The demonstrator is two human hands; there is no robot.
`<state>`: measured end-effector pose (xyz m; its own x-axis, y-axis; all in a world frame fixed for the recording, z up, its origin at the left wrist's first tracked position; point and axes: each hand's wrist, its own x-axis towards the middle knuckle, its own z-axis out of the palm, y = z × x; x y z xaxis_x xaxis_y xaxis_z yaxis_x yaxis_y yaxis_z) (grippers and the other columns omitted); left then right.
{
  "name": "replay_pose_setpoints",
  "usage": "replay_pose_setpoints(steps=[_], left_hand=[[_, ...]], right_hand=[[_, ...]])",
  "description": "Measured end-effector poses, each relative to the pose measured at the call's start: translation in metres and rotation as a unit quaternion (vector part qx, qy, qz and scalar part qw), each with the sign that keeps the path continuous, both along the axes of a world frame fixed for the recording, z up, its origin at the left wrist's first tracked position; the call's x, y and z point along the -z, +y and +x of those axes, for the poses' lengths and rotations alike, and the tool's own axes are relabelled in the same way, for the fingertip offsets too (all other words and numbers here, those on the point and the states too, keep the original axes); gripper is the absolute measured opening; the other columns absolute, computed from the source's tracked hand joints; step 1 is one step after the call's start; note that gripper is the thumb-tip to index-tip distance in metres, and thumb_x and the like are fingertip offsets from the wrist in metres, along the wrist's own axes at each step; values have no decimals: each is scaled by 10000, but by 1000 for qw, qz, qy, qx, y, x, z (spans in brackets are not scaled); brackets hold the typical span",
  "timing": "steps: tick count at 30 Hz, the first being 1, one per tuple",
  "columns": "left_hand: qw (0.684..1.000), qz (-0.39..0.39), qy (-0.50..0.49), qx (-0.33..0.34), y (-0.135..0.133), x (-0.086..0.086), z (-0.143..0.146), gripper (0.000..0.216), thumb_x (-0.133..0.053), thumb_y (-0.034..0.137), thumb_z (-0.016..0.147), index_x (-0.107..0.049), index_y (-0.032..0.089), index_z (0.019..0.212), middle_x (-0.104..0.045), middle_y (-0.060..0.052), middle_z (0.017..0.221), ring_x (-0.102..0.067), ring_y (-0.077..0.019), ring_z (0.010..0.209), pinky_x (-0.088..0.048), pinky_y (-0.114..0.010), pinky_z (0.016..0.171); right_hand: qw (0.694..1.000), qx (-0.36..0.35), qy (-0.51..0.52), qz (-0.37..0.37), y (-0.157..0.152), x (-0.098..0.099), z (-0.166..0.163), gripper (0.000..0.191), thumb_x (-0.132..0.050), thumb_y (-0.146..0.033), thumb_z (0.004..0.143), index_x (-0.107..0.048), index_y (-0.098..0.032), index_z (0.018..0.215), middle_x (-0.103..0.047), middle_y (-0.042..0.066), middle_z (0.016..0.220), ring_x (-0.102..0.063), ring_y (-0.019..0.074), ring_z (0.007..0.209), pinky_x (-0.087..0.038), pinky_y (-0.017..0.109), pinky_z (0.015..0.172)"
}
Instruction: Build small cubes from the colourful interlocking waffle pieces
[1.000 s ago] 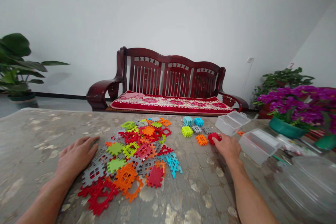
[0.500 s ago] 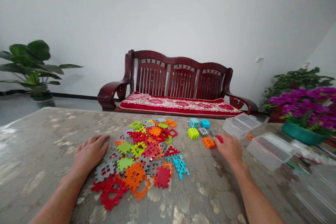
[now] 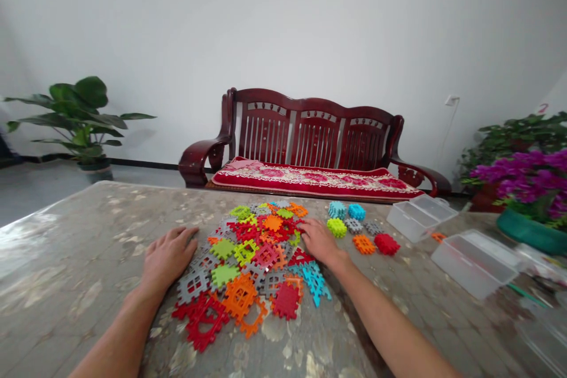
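Note:
A heap of flat, notched plastic building pieces [image 3: 223, 275] in red, orange, green, grey and blue lies spread on the table. My left hand [image 3: 170, 255] rests palm down at the heap's left edge, fingers stretched and holding nothing. At the right side of the heap, my right hand [image 3: 319, 242] reaches in with its fingertips by the red pieces; its fingers look apart, though their undersides are hidden. Right of that hand stand small stacks sorted by colour: a red stack [image 3: 387, 244], an orange stack [image 3: 364, 244], a lime stack [image 3: 336, 227], a blue stack [image 3: 357, 211] and grey ones.
Two clear plastic boxes [image 3: 476, 260] stand on the right of the table [image 3: 88, 271], near a loose orange piece [image 3: 438, 237]. Purple flowers in a green pot [image 3: 531, 230] are at the far right. A wooden bench [image 3: 310, 136] stands behind the table.
My right hand has let go of the red stack beside the orange one and moved left to the heap. My left hand stays in place. The view has shifted slightly.

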<state>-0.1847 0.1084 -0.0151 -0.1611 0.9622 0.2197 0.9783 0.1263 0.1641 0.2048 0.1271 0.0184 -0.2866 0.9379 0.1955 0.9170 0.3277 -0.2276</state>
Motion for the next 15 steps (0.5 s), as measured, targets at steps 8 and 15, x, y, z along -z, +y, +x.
replay_pose_setpoints(steps=[8,15], left_hand=[[1000,1,4,3,0,0,1,505,-316,388,961,-606,255,1352,-583,-122,1397,-547,-316,1271,-400,-508,1081],[1000,-4,3,5,0,0,-1,510,-316,399,958,-609,258,1350,-579,-123,1406,-553,-322,1268,-398,-518,1081]], right_hand=[[995,94,-34,-2,-28,5,16,190,-558,-262,897,-714,-178,964,-710,97,1058,-605,232,1051,-416,309,948],[990,134,-45,-5,-39,4,17,182,-562,-286,906,-698,-190,979,-717,96,1053,-618,228,1039,-410,291,893]])
